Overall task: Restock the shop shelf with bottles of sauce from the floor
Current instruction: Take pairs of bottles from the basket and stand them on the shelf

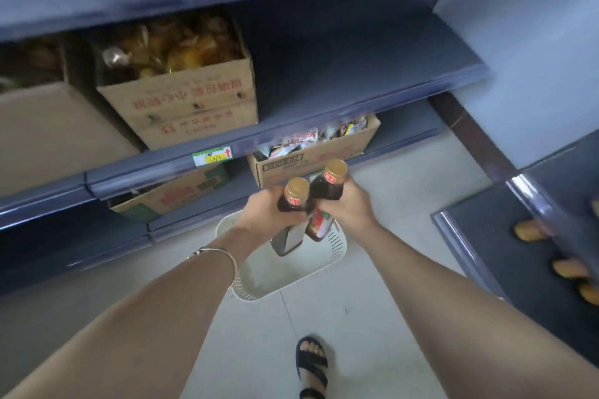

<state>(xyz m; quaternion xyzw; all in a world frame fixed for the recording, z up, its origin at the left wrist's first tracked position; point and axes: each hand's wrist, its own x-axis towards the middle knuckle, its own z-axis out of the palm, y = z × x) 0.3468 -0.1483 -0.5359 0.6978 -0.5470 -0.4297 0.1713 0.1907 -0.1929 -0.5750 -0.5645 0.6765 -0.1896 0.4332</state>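
Labels: each bottle carries a red neck tag w/ white characters, too blurred to read. Right bottle (324,201) has a red/green body label, text illegible. Left bottle (290,217) shows a grey panel on its lower body. Shelf edge holds a price tag (212,155): green/yellow, red arrow pointing up, handwritten digits not legible. Box (181,97) on mid shelf has red print, upside-down to camera; only "Carton" can be made out.

Hands: left hand (265,209) wrapped around left bottle at shoulder, fingers closed on it. Right hand (348,206) closed around right bottle at mid-body. Both bottles held above the basket (324,256), necks touching or nearly so, tilted slightly apart at caps. Left wrist wears a thin metal bangle (215,254).

Surroundings: blue metal shelf (340,74), several tiers; right half of mid tier bare. Lower tier holds a box of packets (316,146) and a further box (171,194). Floor (356,317): pale grey tile, visible joint lines. Basket stands on floor, white plastic, slotted walls, rounded corners. Sandal (311,366), black, strapped, at bottom of view.

Materials: bottles dark liquid, gold screw caps, squared bodies. Boxes brown corrugated card, open top.
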